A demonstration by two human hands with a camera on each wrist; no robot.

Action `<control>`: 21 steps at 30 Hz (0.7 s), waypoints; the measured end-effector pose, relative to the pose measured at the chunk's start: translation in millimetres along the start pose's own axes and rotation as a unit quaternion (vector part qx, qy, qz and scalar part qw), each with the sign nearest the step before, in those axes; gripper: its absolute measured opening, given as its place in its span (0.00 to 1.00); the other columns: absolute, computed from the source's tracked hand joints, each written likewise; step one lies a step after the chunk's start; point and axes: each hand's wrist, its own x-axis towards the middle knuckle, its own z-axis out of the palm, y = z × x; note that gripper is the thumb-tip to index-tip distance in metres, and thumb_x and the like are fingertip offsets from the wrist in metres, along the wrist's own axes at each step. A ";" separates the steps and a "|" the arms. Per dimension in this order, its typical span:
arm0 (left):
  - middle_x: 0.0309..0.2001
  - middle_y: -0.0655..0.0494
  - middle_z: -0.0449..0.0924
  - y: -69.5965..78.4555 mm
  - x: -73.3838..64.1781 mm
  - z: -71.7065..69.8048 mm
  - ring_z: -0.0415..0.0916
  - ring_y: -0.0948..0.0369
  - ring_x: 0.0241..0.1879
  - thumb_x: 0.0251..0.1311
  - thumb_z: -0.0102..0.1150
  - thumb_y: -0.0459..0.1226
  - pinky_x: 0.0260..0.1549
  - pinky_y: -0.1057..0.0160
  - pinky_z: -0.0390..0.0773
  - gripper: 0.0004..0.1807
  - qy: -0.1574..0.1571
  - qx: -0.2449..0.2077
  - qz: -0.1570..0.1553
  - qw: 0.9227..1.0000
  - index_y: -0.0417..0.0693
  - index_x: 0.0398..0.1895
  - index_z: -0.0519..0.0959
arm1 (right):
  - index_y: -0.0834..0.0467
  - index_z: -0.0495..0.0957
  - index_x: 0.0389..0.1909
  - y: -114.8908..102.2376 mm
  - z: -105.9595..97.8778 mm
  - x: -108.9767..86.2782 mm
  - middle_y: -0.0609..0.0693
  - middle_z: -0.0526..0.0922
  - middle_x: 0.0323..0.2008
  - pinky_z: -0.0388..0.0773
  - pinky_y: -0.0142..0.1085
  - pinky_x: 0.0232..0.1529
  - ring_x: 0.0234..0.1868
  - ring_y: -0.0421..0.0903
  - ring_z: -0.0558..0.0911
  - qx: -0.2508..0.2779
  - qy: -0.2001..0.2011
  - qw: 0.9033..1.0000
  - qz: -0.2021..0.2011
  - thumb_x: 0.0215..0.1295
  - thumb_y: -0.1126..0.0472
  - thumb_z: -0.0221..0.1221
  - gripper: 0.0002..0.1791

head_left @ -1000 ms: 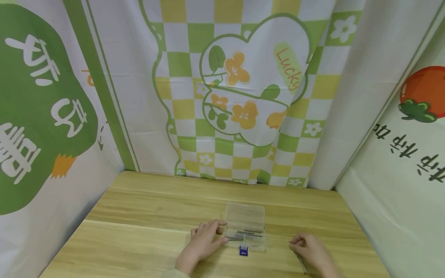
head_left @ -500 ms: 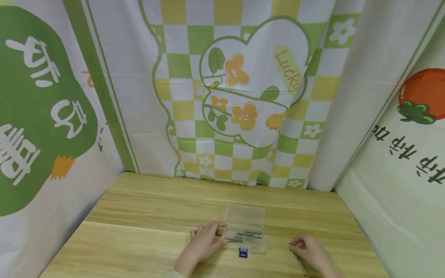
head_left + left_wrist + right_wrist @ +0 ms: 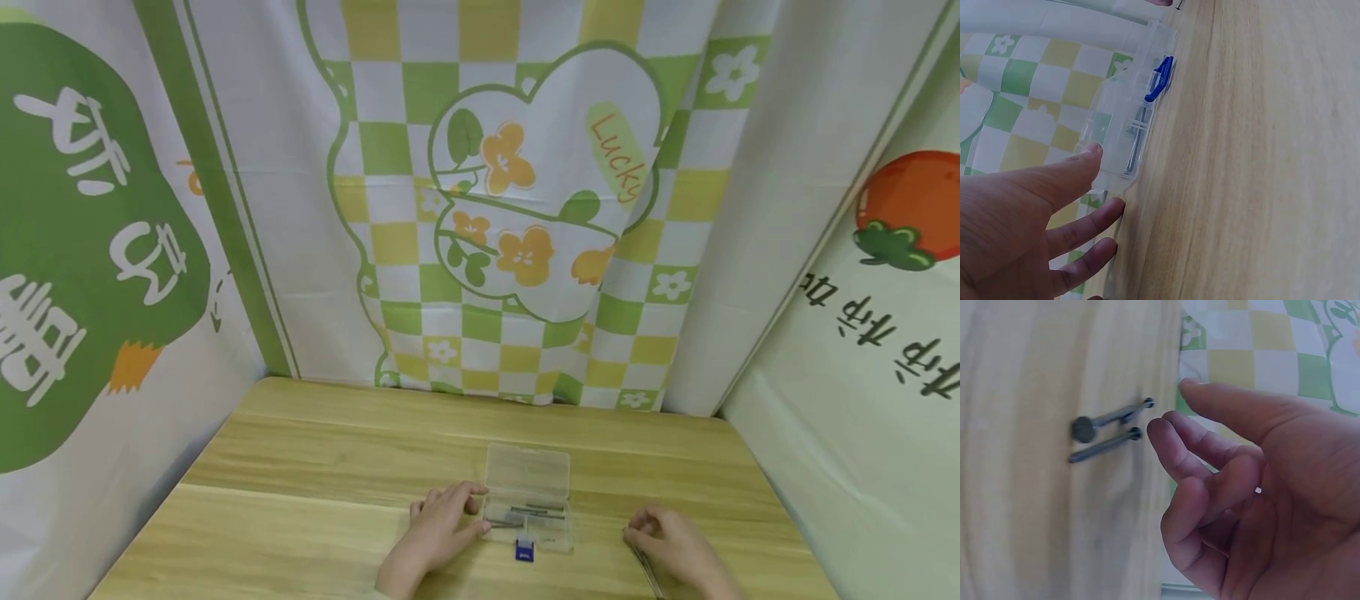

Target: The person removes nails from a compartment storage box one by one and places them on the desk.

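When the empty, relaxed right grip bumps the nails, they could roll away | left grip: uncurled, touching the box

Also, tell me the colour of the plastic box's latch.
Blue; the latch shows best in the left wrist view.

Soft, even, slightly dim light spreads across the wooden table in the head view; motion blur smears the metal pieces near a faint grey shadow at right wrist, while left wrist shows paler, softer wood at right
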 end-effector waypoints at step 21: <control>0.48 0.65 0.82 1.5 -1.0 -2.0 0.71 0.56 0.51 0.71 0.66 0.51 0.52 0.36 0.63 0.27 -0.022 -0.013 -0.019 0.999 0.56 0.68 0.75 | 0.60 0.81 0.60 -53.1 -9.4 0.1 0.54 0.89 0.47 0.81 0.62 0.50 0.49 0.58 0.86 -0.034 0.039 0.999 -0.010 0.70 0.50 0.70 0.24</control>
